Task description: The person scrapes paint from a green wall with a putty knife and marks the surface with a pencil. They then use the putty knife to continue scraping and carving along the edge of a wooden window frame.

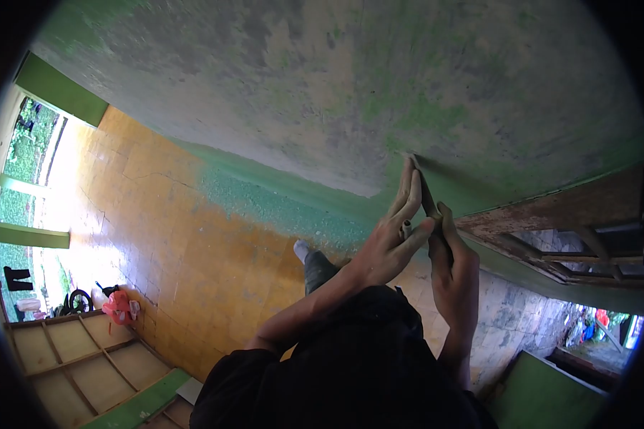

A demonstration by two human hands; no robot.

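A dark, narrow scraper [427, 194] is held up with its tip against the patchy green and grey wall [322, 93]. My right hand [454, 275] is closed round its lower end, which the fingers partly hide. Along the blade lie the straight fingers of my left hand [390, 243], pressed together, with the thumb reaching across toward the right hand. A small pale cylinder [406, 227], which looks like a cigarette, sticks out between the left fingers. Around the tip the wall surface is a mix of bare grey and green paint.
Pale green flakes and dust [272, 204] lie along the wall's foot on the yellow tiled floor [172, 214]. To the right is a worn wooden window frame [544, 214]. A panelled wooden partition [71, 357] and a pink bag [119, 307] stand at lower left, near a bright opening.
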